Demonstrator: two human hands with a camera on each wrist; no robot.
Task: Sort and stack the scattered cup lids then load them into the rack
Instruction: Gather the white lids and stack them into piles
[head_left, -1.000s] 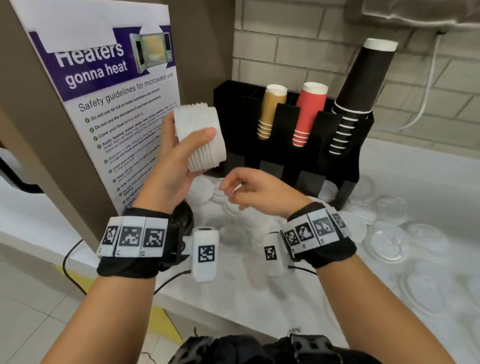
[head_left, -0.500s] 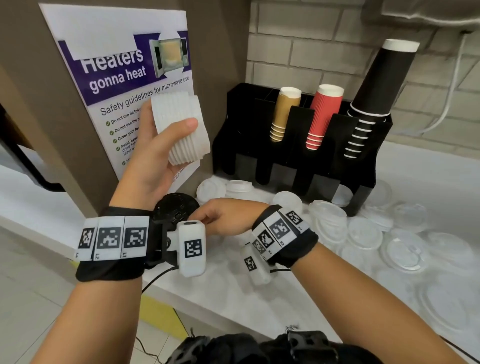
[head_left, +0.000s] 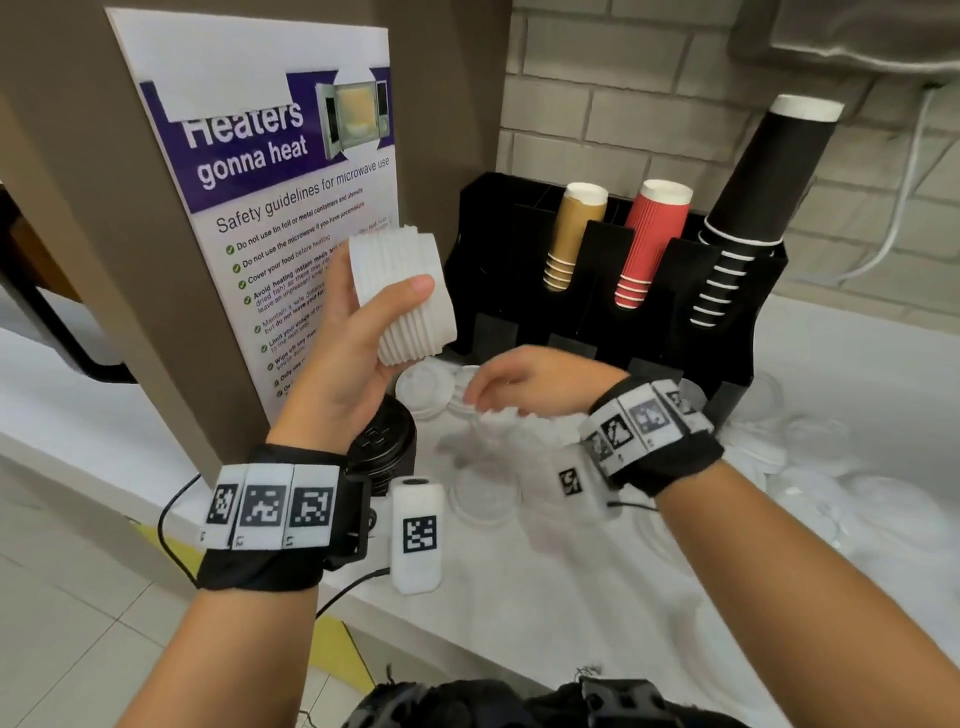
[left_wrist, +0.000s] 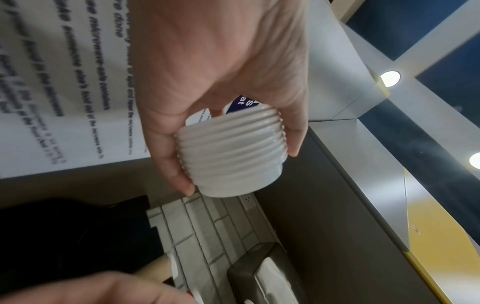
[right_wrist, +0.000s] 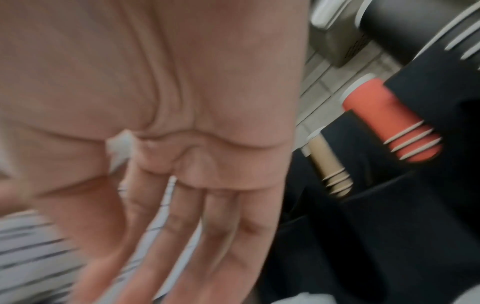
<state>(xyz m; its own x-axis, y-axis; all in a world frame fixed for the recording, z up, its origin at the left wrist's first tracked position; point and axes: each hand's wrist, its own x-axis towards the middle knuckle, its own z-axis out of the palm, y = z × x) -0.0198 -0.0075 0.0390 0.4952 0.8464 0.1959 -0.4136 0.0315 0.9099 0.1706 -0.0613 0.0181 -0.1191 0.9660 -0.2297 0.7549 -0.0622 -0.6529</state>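
A person's left hand (head_left: 358, 332) holds a nested stack of white lids (head_left: 410, 296) raised in front of a microwave safety poster (head_left: 280, 208), thumb across one side, fingers (left_wrist: 166, 156) wrapped round the other. The right hand (head_left: 530, 384) reaches low over loose white lids (head_left: 423, 384) on the tabletop (head_left: 519, 597), just before the black rack (head_left: 623, 291) holding paper cups (head_left: 652, 239). Its fingers look nearly straight in the blurred wrist view; whether they pinch a lid cannot be told. Good practice would be picking one matching lid, then seating it squarely on the stack.
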